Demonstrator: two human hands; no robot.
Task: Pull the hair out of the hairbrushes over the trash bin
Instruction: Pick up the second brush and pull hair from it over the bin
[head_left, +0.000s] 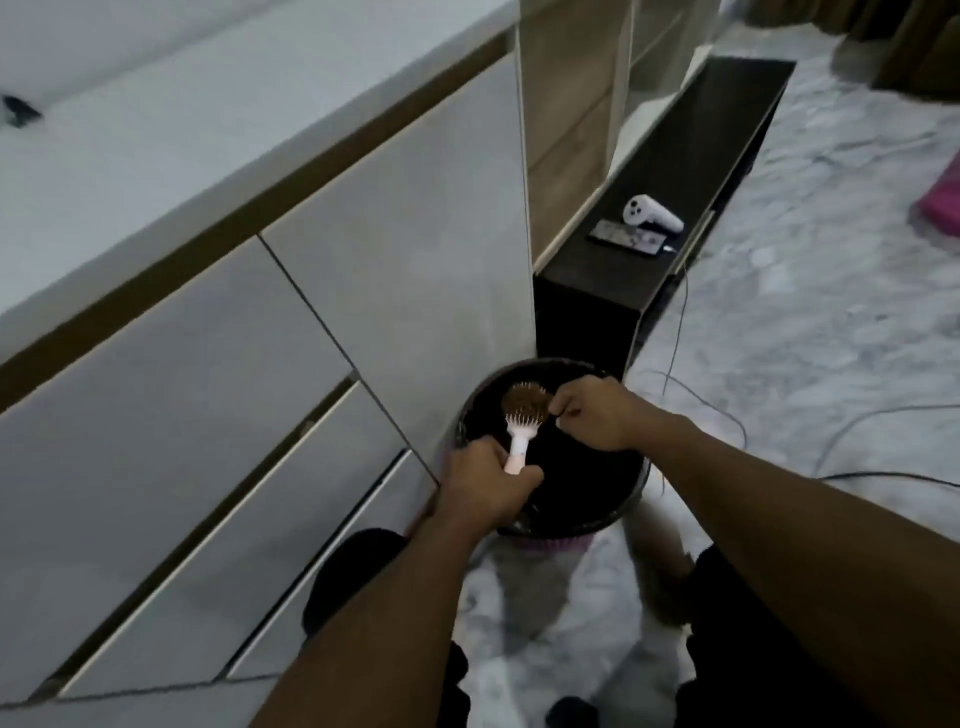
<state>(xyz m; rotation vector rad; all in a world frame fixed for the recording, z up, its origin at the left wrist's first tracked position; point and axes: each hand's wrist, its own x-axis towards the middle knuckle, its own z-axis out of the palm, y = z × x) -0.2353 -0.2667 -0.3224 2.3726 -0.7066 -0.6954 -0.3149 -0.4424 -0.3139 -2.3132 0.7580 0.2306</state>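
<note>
Over the black-lined trash bin (613, 519), the left grip (483, 483) curls round the handle of the white hairbrush (519, 423); the right grip (597, 415) pinches at the edge of its brown hair clump (525, 401).

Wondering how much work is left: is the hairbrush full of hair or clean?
Partly full: a brown mat of hair covers the upper head of the hairbrush, while bare bristles show near the handle.

Person is wearing black shorts (358, 571), plain dark fabric bunching up over both thighs. Left hand (488, 488) and right hand (597, 415) are going bare, and both forearms (374, 618) are showing bare right to the frame's edge.
</note>
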